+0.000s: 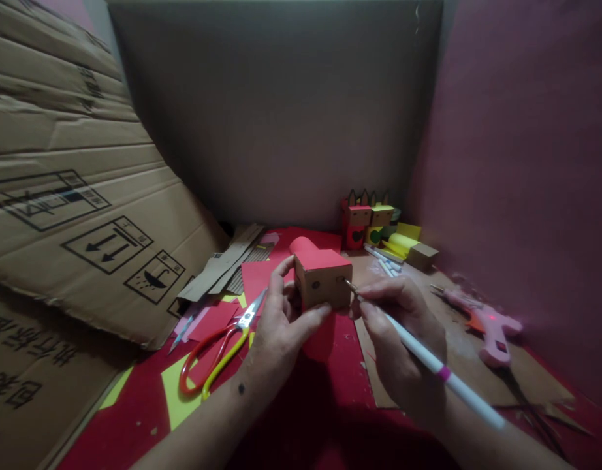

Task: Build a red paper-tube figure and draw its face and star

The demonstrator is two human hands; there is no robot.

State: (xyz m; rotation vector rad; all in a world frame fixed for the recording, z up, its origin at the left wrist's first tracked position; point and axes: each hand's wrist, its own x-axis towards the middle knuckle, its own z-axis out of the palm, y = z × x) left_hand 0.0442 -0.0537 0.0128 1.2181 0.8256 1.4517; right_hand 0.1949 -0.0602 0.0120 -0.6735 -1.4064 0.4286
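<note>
Left forearm (207, 431) overlaps yellow paper (172, 390), perhaps touching scissors (246, 320).

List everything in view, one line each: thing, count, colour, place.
Small box: one, brown, red top, in left hand
Pen: one, white, magenta band, in right hand
Scissors: one pair, red and yellow handles, left of box
Glue gun: one, pink, right
Standing figures: at least two, red and yellow, back right
Yellow roll: one, yellow, beside figures
Loose pens: several, mostly white, before figures
Flat cardboard: one, brown, under glue gun
Cardboard strips: several, brown, back left
Paper pieces: many, mainly red and yellow, mostly left
Printed cardboard: at least one, brown, far left
Tabletop: one, red, below
Back panel: one, grey, behind
Wall: one, pinkish, right
Left hand: one, bare, centre
Right hand: one, bare, right of centre
</note>
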